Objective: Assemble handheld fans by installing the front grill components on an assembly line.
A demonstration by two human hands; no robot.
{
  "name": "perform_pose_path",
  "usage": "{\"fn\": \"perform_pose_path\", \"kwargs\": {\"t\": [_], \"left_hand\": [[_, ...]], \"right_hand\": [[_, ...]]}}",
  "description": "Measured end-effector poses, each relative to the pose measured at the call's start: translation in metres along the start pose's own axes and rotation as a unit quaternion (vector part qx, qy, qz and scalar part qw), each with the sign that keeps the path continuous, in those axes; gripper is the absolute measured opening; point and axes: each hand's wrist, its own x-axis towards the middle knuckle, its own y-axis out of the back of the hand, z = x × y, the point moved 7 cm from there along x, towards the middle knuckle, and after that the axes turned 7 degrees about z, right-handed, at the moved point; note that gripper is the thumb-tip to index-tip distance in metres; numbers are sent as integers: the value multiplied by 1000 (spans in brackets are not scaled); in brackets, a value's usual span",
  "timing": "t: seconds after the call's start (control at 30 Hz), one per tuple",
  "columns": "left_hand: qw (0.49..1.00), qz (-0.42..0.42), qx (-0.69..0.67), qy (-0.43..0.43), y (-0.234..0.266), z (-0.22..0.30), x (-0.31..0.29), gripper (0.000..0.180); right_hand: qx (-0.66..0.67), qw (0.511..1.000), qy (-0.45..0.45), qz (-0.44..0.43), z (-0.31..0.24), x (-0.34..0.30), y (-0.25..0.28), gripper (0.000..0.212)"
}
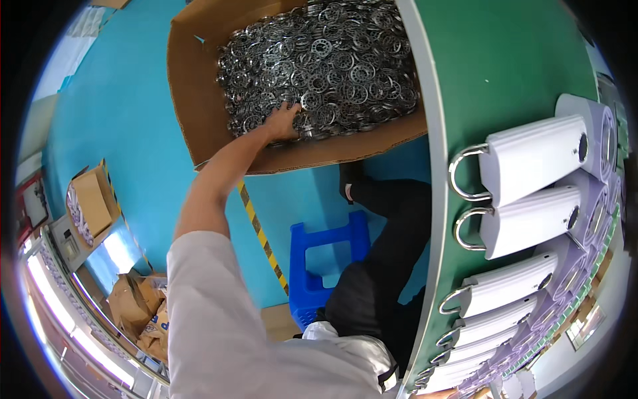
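My left hand (282,124) reaches into a large open cardboard box (193,100) and touches the near left part of a heap of metal pieces. These pieces (332,63) are shiny, round and flat, with cut-out openings. The fingers look apart, with nothing seen held in them; their tips partly blend into the heap. At the bottom edge, beside the table, a small skin-coloured sliver (438,394) shows, likely my right hand. Its fingers cannot be made out.
A green table (492,73) with a pale rim runs along the right, bearing a row of white blocks (531,159) with metal loops and lilac round parts. Below are a blue stool (299,266) and my legs. Cardboard boxes (100,199) stand left on the blue floor.
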Motion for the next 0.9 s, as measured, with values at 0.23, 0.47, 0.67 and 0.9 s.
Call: {"fn": "perform_pose_path", "kwargs": {"t": [0.23,0.47,0.67,0.9], "left_hand": [[1000,-4,-1,-5,-8,10,1,96],[1000,-3,11,-18,-26,-17,13,89],[989,20,-67,-133,-9,-10,-5,72],[965,39,-177,-192,49,10,-11,71]], "right_hand": [[-7,1000,-2,26,17,-2,5,64],[3,999,-3,50,31,-11,-1,67],[12,998,-10,62,41,-27,-1,71],[97,991,-72,54,44,-39,1,92]]}}
